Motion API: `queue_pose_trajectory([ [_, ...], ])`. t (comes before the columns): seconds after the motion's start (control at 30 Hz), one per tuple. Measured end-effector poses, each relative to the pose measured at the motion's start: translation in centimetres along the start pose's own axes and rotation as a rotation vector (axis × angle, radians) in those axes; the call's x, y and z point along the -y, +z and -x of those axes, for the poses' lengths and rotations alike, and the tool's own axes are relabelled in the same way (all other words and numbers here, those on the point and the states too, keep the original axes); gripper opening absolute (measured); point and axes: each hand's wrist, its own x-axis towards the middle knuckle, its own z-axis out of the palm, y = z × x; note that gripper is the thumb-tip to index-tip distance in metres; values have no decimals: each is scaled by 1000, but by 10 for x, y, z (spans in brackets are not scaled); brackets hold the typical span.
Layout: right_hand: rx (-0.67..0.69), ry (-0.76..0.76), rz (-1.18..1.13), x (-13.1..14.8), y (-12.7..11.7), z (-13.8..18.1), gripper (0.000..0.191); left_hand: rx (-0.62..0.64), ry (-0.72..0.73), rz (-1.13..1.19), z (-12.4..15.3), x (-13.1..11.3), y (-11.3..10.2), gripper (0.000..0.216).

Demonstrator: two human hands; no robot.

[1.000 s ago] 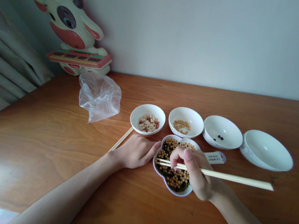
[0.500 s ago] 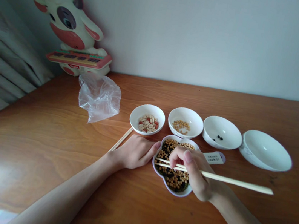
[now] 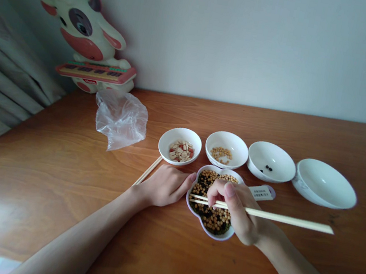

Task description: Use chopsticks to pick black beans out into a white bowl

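Note:
My right hand (image 3: 239,209) is closed around a pair of pale wooden chopsticks (image 3: 288,220). Their thin tips point left, low over the left part of a scalloped dish (image 3: 199,224) with a lilac rim. Yellow beans (image 3: 220,218) mixed with dark ones fill that dish. Whether a bean sits between the tips, I cannot tell. My left hand (image 3: 168,186) rests on the table at the dish's left side, fingers curled and thumb against the rim; its fingertips are hidden. A white label tag (image 3: 261,193) projects on the dish's right, partly behind my right hand.
Behind the dish stand white bowls: one with flat pale and reddish pieces (image 3: 167,140), one with yellow beans (image 3: 210,144), one with a few black beans (image 3: 285,166), and a bare one (image 3: 328,182). Other chopsticks (image 3: 148,170), a plastic bag (image 3: 121,119) and a cow toy (image 3: 92,40) are left.
The chopsticks have tilted very slightly, their thick right end rising a little. Both hands, the dish and the bowls stay practically where they were.

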Motion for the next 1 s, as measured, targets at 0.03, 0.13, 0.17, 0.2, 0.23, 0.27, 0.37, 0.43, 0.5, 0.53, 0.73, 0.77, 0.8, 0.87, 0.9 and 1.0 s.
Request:
queue_pose_trajectory([
  [0.03, -5, -4, -1, 0, 0, 0, 59, -1, -1, 2, 0, 0, 0, 56],
  [0.13, -27, -19, 5, -2, 1, 1, 61, -1, -2, 6, 0, 0, 0, 57],
  [0.17, -34, -22, 6, -2, 2, 1, 62, -2, -3, 5, 0, 0, 0, 57],
  [0.2, -40, -23, 3, -3, 2, 1, 62, -1, -3, 6, 0, 0, 0, 56],
  [0.23, -42, -23, -2, -3, 2, 0, 63, 0, -4, 6, 0, 0, 0, 56],
  [0.27, -45, -22, -5, -3, 1, 0, 64, 2, -5, 6, 0, 0, 0, 56],
  [0.37, -74, -21, -12, -2, -6, 0, 67, 6, -4, 1, 0, 0, 0, 56],
  [0.43, -144, -20, -38, -1, -15, 1, 71, 0, 4, -11, 1, 0, 0, 55],
  [0.5, -270, -28, -107, 0, -27, 2, 75, -3, 11, -25, 0, 0, 0, 55],
  [0.53, -351, -35, -152, 0, -34, 3, 76, -2, 11, -32, 0, 0, 0, 55],
  [0.73, -773, -113, -147, -13, -61, 1, 74, -1, 15, -54, 0, 2, 2, 56],
  [0.77, -772, -68, -118, -17, -62, 1, 73, -3, 13, -56, 0, 2, 2, 56],
  [0.8, -756, -21, -98, -21, -62, 0, 72, -3, 11, -56, 0, 2, 2, 56],
  [0.87, -730, 34, -88, -25, -61, 0, 72, -1, 8, -51, 0, 3, 2, 56],
  [0.9, -734, 25, -91, -25, -61, 1, 72, 1, 10, -47, 0, 3, 2, 56],
  [1.0, -754, -52, -127, -19, -62, 3, 71, 4, 20, -36, 0, 2, 2, 55],
])
